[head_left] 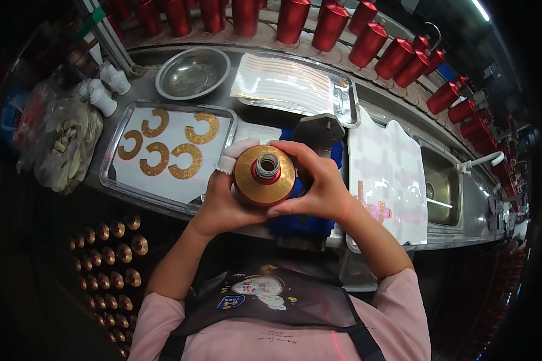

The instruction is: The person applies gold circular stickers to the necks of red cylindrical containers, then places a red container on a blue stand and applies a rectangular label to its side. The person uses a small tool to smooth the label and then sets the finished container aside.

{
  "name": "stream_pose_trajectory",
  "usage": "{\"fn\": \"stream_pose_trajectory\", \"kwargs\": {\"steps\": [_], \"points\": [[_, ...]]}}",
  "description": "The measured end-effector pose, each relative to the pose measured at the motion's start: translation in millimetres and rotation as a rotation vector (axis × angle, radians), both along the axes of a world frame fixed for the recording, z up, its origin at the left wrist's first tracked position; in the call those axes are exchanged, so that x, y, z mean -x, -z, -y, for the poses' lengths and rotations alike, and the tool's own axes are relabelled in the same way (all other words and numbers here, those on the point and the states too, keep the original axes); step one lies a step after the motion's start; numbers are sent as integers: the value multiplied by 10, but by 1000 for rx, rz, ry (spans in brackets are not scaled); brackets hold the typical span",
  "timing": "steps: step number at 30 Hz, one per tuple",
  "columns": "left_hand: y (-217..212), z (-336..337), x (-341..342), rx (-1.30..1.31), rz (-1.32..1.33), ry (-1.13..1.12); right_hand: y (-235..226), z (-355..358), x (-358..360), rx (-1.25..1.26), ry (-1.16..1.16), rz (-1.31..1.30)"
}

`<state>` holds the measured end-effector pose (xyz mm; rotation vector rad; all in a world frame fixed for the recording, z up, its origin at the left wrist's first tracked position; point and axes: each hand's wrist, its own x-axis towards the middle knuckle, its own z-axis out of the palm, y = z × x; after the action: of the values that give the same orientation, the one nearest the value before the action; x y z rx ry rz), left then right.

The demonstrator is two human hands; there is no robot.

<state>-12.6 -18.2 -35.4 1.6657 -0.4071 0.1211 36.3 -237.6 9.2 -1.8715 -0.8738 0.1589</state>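
Observation:
Between my two hands is a red bottle [264, 189], seen from above. A gold ring-shaped label covers its shoulder, around the open threaded neck. My left hand [218, 203] is wrapped round its left side, with white covers on some fingertips. My right hand [324, 188] curves round the right side, thumb near the front edge and fingers at the back. The bottle's lower body is hidden. Left of my hands, several gold C-shaped labels [202, 129] lie on a white sheet in a metal tray [109, 169].
Behind stand a steel bowl [194, 73] and a tray of white strips [283, 81]. A dark metal fixture [319, 131] on blue cloth is just beyond my right hand. To the right are a white sheet [388, 156] and a sink [442, 180]. Red bottles [331, 27] line the conveyor.

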Motion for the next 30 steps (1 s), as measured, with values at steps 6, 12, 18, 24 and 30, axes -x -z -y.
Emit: {"fn": "stream_pose_trajectory", "kwargs": {"steps": [6,12,18,24,30], "points": [[154,128,130,70,20,-97,192,-24,564,-32,262,365],[337,337,198,-3,167,-336,144,-202,739,-33,346,665],[365,314,193,76,62,-281,14,-420,959,249,246,659],[195,9,123,-161,-48,-73,-19,-280,1009,-137,98,534],[-63,275,48,-236,182,-318,207,233,1097,25,474,365]]}}
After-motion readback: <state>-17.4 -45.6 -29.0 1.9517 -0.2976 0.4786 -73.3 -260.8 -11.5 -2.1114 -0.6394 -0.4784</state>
